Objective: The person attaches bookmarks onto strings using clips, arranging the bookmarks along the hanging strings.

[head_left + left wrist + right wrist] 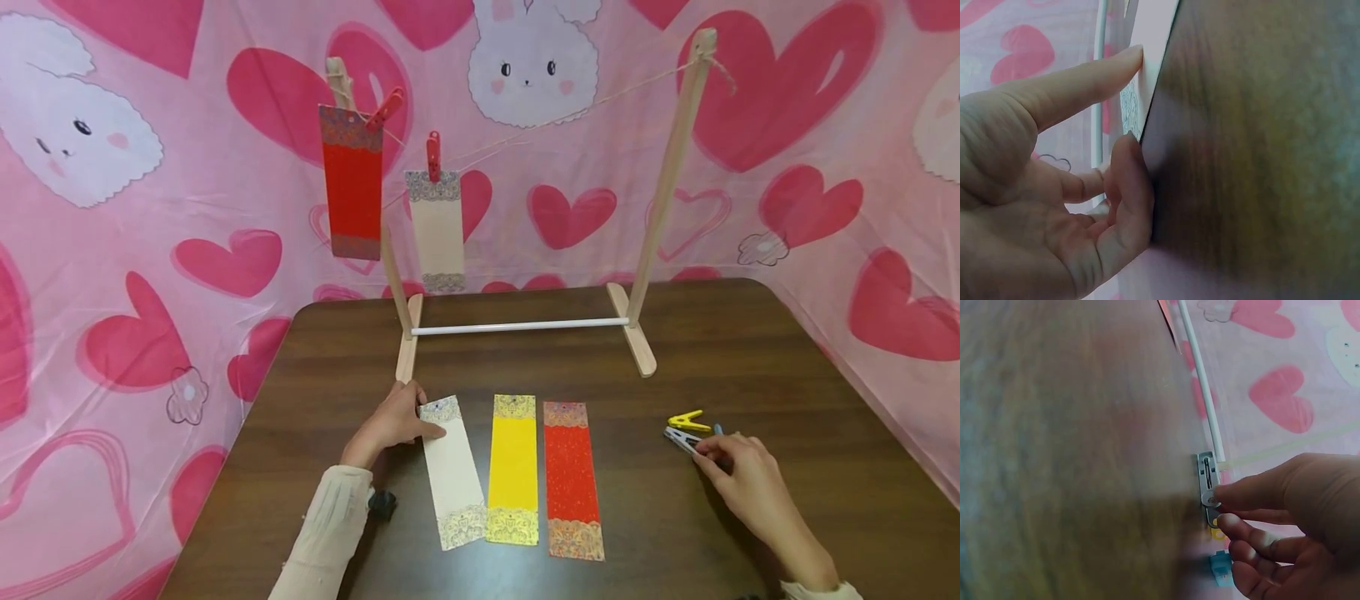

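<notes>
My left hand is at the upper left edge of a cream paper strip with lace-patterned ends. In the left wrist view its thumb lies across the strip's face, and a curled fingertip meets the edge. Beside that strip lie a yellow strip and a red strip. On the right, my right hand pinches the end of a grey clothespin between thumb and index finger. A yellow clothespin and a blue clothespin, partly hidden in the head view, lie close by.
A wooden stand with a white crossbar stands at the back of the brown table. From its string, red clothespins hold a red strip and a cream strip. A heart-print cloth hangs behind.
</notes>
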{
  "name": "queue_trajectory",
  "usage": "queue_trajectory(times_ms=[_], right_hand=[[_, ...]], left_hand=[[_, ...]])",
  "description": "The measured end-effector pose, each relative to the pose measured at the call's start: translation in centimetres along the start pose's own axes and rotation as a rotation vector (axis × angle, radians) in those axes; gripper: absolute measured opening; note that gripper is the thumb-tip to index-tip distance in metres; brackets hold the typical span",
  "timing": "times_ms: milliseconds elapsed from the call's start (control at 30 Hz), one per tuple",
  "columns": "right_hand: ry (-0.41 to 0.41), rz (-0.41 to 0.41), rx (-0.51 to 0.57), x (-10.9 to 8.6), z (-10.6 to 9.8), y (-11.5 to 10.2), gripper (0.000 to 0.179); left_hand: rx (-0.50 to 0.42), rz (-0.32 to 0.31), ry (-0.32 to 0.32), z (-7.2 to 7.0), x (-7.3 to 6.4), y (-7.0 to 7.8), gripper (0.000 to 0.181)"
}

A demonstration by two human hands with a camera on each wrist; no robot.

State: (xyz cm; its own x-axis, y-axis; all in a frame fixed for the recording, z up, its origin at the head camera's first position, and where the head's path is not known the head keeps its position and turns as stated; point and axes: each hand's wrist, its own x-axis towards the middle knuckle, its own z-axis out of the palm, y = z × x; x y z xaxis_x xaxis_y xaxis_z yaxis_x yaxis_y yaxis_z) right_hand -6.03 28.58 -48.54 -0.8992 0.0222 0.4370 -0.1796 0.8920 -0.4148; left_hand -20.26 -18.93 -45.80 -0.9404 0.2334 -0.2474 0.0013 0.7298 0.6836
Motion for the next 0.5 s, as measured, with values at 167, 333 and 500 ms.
queue_trajectory(times_ms=[167,333,500], right_hand=[[-0.006,-0.015,-0.004,0.0,0.2,-0.4,0.020],[0.021,0.018,0.064,-0.1,0.1,-0.7,0.019],[0.048,0.024,0.127,0.1,-0.1,-0.8,0.014]], left_hand=[[-0.020,0.008,0.008,-0.1,-0.2,-0.3,0.056],[-0.182,0.050,0.039,-0.2,-0.2,-1.3,0.052],[-0.376,0.020,0.077,-0.3,-0.8,-2.1,0.051]])
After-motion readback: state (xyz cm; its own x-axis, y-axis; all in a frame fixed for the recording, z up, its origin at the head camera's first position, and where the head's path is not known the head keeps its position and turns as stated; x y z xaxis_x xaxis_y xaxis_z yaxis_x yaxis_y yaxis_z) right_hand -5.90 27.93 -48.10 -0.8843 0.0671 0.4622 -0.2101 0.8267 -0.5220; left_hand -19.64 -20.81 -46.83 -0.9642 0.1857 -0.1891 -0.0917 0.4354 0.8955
